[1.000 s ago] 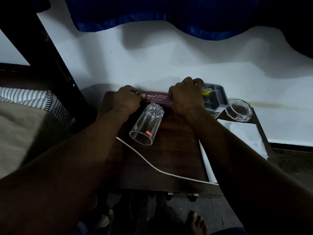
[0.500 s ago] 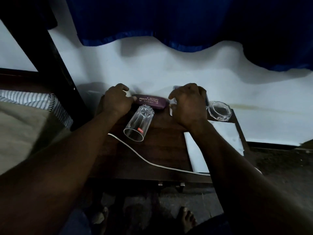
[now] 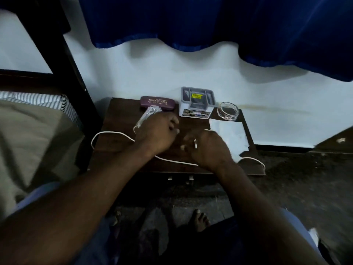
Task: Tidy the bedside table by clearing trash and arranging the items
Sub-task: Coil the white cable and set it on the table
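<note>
The drinking glass point(image 3: 147, 116) lay on its side on the bench point(image 3: 118, 119), its long axis running from 7 toward 1 o'clock, base touching the purple spectacle case point(image 3: 157, 103). The left hand point(image 3: 156, 133) sat just at its 4 o'clock side, nearer than the right hand point(image 3: 208, 148); its fingers curled, though blur hid whether they gripped it. The right hand's fingers looked loosely closed near the white cable point(image 3: 107, 133), knuckles up.

Likely bedroom: dim view, bed point(image 3: 34, 131) beside bedside table point(image 3: 118, 119), curtain point(image 3: 210, 22).
</note>
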